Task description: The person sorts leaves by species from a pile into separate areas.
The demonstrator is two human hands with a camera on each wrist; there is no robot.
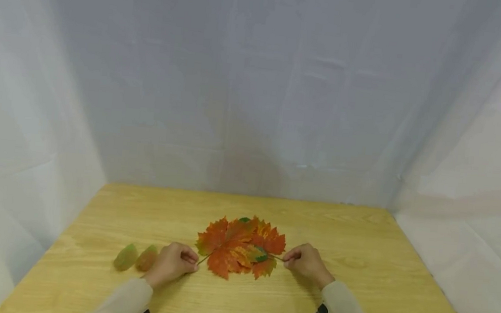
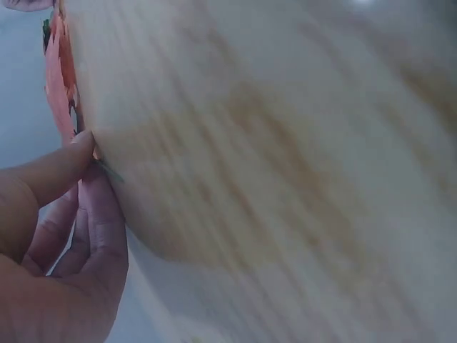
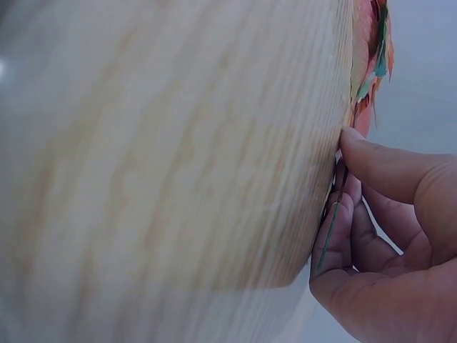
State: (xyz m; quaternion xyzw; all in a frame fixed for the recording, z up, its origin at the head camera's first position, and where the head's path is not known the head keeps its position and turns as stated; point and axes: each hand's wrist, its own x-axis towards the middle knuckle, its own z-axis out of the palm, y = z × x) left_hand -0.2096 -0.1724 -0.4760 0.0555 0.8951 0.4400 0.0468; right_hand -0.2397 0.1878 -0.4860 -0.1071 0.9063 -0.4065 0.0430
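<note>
A cluster of orange-red artificial maple leaves (image 1: 228, 254) with green patches lies on the wooden table, overlapping in the middle. From the left side, my left hand (image 1: 174, 263) pinches a thin leaf stem (image 1: 203, 259) between thumb and fingers. On the opposite side my right hand (image 1: 307, 263) pinches another leaf stem (image 1: 275, 257) low over the table. The right wrist view shows a green stem end (image 3: 329, 236) running down along the fingers. Seen edge-on in the left wrist view, the leaves (image 2: 61, 78) rise just beyond the thumb tip.
Two small green-and-orange oval leaves lie left of my left hand, the outer leaf (image 1: 126, 257) apart and the inner leaf (image 1: 146, 258) close beside the hand. Pale cloth (image 1: 255, 102) hangs behind and on both sides of the wooden table (image 1: 360, 235).
</note>
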